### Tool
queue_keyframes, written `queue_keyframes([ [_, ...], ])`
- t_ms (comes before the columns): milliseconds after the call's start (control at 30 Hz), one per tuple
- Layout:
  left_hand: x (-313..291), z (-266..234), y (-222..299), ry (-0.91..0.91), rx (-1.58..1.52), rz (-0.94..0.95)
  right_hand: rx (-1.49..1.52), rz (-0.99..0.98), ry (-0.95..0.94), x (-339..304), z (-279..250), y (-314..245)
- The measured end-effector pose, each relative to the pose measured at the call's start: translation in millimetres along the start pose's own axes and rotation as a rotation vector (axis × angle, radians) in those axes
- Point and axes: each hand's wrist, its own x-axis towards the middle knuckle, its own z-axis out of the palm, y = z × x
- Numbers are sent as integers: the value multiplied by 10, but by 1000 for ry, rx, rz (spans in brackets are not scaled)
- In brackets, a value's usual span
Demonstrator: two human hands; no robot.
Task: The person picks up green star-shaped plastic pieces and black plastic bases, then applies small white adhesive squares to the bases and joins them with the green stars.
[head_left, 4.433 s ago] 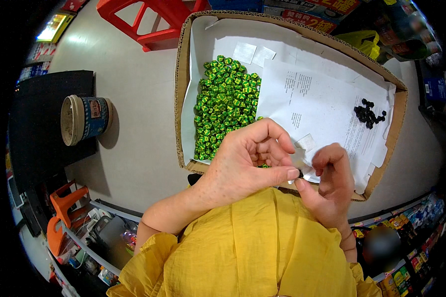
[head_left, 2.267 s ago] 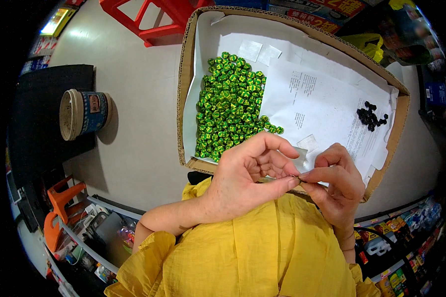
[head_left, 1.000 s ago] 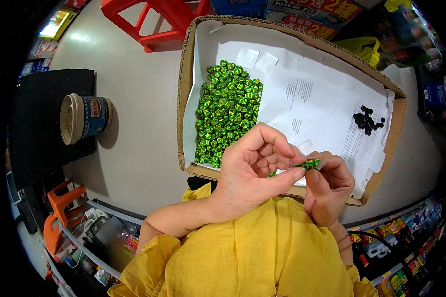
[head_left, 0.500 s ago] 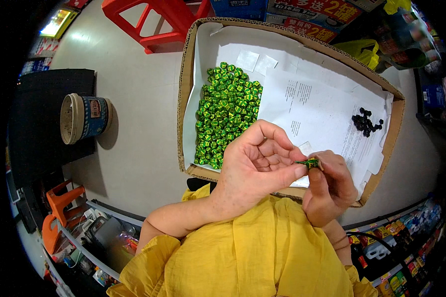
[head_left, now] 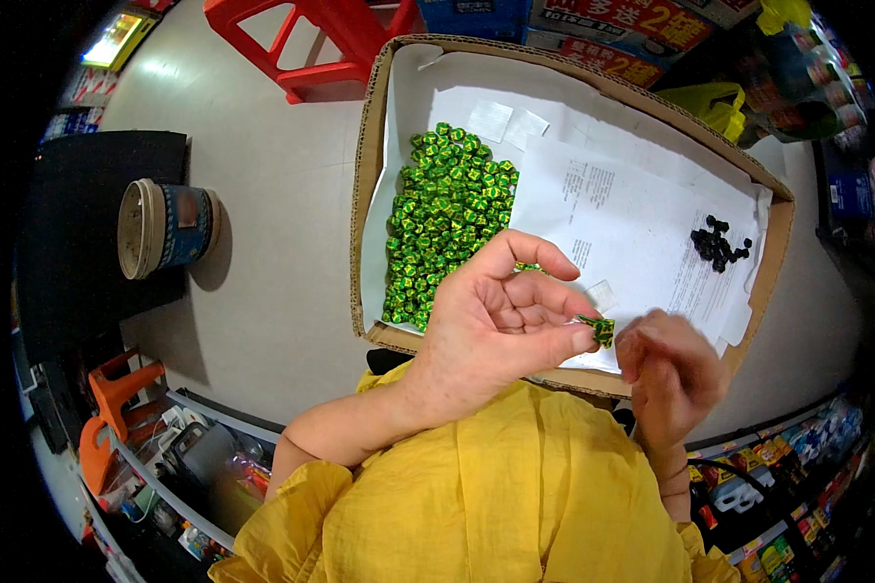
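Between the thumb and fingertips of my left hand point(head_left: 506, 316) a small green and yellow foil wrapper point(head_left: 603, 331) is pinched, held over the near edge of the cardboard box point(head_left: 360, 209). Just to its right, apart from the wrapper, is my right hand point(head_left: 673, 374). Its fingers look curled but are smeared by motion, so whether anything is in them I cannot tell. Inside the paper-lined box, many green foil-wrapped balls point(head_left: 447, 214) are heaped on the left. Small black balls point(head_left: 717, 243) lie in a cluster on a printed white sheet point(head_left: 642, 209) at the right.
Small pale square packets point(head_left: 491, 120) lie at the box's far side. A red plastic stool point(head_left: 335, 44) stands beyond it, with stacked cartons point(head_left: 612, 34) to its right. A bucket point(head_left: 180, 228) is at the left. Shelves of packaged goods point(head_left: 778, 486) flank me at the lower right.
My right hand has let go of the foil wrapper and moved a little right and down. The left hand keeps its pinch on the wrapper, which now shows more of its surface.
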Motion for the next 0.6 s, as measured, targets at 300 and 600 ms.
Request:
queue_keyframes([
  [300,-13,-52,88,-118,425,100,224,677,8,153,5,-78],
  [600,3,-17,29,-116,235,88,261,618,185,91,141,-11],
])
